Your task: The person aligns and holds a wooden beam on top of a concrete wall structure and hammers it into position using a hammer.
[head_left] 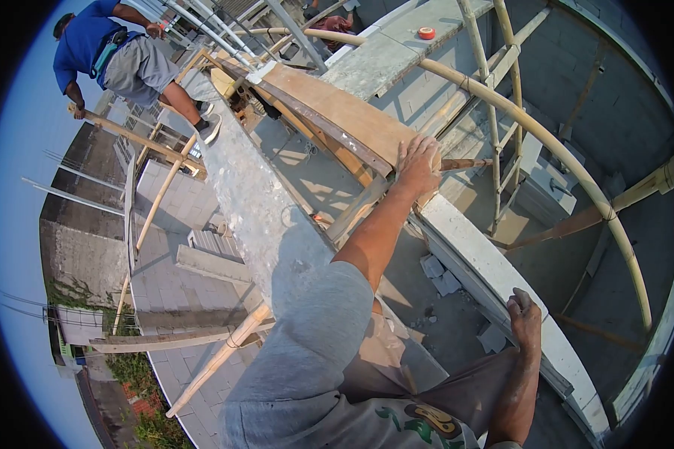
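My left hand [418, 168] reaches forward and rests on the near end of a brown plywood board [337, 105], fingers stretched over its surface. The board lies along the top of timber formwork, with a dark steel or wooden strip [344, 138] on its left side. My right hand [526, 318] is near the white top of a block wall [494, 262]. Its fingers are loosely bent and apart, with nothing visible in them; whether it touches the wall I cannot tell.
Another person [120, 60] in a blue shirt stands on the concrete ledge [240, 179], holding a timber [127, 135]. A curved bamboo pole [554, 142] and scaffold poles [487, 75] cross at right. A red-orange roll [426, 33] sits on a grey slab [397, 52]. Deep drops flank the walls.
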A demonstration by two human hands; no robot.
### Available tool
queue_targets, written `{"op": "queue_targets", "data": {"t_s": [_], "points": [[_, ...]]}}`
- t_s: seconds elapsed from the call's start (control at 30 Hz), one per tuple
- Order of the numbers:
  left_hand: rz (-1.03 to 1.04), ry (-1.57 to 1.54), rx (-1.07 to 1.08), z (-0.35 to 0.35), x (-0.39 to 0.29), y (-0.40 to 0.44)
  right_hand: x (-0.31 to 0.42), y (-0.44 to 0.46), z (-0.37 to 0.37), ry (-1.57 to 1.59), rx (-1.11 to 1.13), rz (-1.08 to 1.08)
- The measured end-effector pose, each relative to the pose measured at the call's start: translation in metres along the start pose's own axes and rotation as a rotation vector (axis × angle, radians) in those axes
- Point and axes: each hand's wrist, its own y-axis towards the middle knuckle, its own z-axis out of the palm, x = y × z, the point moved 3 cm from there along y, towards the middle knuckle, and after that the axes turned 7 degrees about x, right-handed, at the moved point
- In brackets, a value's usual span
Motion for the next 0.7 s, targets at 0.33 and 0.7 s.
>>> {"op": "queue_targets", "data": {"t_s": [0.33,0.7], "points": [[-0.014,0.037,0.018,0.0,0.0,-0.001,-0.005,0.004,0.002,-0.006,0.005,0.004],[0.0,0.017,0.006,-0.001,-0.001,-0.002,-0.011,0.007,0.006,0.023,0.011,0.022]]}}
